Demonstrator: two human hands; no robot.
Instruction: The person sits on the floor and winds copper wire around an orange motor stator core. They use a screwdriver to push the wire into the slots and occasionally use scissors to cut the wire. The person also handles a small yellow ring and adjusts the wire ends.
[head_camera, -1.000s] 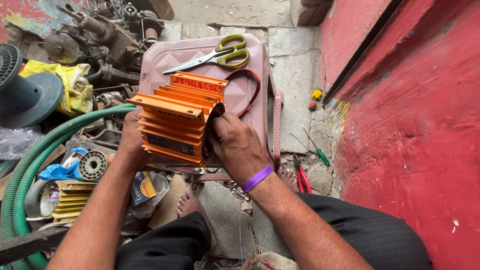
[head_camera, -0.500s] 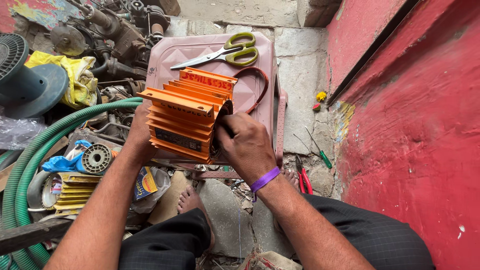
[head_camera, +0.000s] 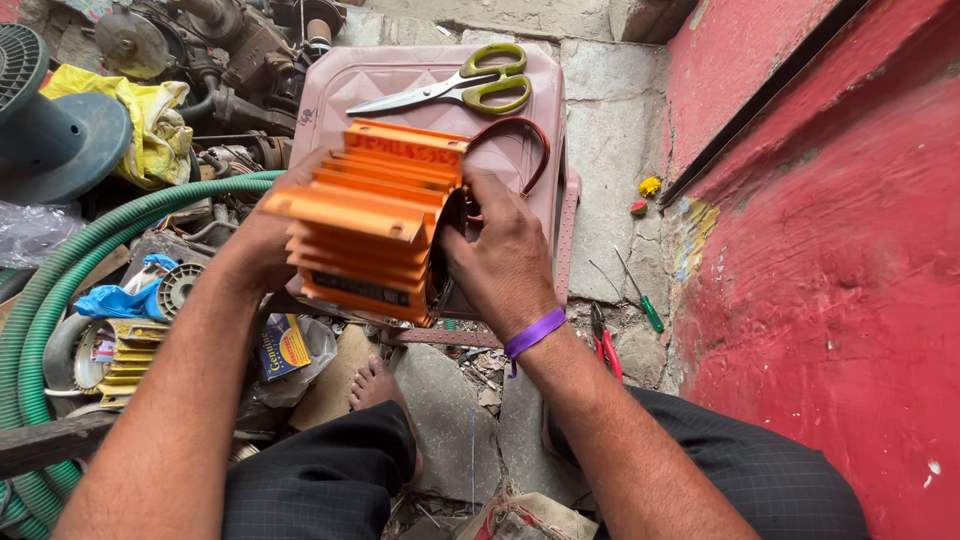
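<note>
An orange finned metal housing (head_camera: 365, 225) is held over a pink plastic stool (head_camera: 400, 75). My left hand (head_camera: 262, 235) grips its left side from behind. My right hand (head_camera: 500, 255), with a purple band on the wrist, presses against its right end, fingers at a dark opening there. A brown-red wire loop (head_camera: 525, 140) curves out from that end onto the stool. Scissors with yellow-green handles (head_camera: 455, 90) lie on the stool beyond the housing.
A green hose (head_camera: 60, 290) coils at the left beside old motor parts (head_camera: 230, 50), a yellow cloth (head_camera: 150, 125) and a dark fan cover (head_camera: 40, 120). A green screwdriver (head_camera: 640, 300) and red-handled pliers (head_camera: 605, 345) lie on the stone floor. A red wall (head_camera: 830, 250) stands at right.
The housing has been lifted and tilted closer to me. My right hand has shifted along its right end; my left hand still holds the left side.
</note>
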